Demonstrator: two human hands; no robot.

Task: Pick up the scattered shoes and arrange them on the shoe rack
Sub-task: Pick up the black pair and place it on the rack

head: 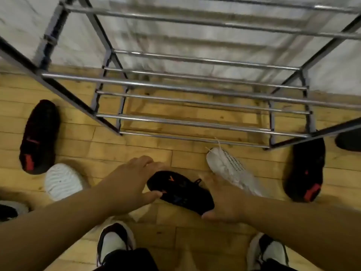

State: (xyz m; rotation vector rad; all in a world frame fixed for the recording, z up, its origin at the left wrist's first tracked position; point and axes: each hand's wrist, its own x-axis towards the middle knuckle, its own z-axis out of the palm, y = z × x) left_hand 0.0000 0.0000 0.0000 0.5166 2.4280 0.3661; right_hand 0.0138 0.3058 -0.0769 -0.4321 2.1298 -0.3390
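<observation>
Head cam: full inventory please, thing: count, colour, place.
shoe rack: 1, silver bars on dark frame, top centre, no shoes on it
black-and-red shoes: 2, one on the floor far left, one far right by the rack leg
black shoe: 1, orange mark, floor centre, between both hands
white shoes: 2, one left of centre, one with laces right of centre
dark shoe: 1, cut off at right edge
shoe at left edge: 1, black and grey, partly seen
floor: wooden, tan
left hand: open, at the black shoe's toe
right hand: open, at its heel
feet: 2, in white-and-dark shoes, bottom
</observation>
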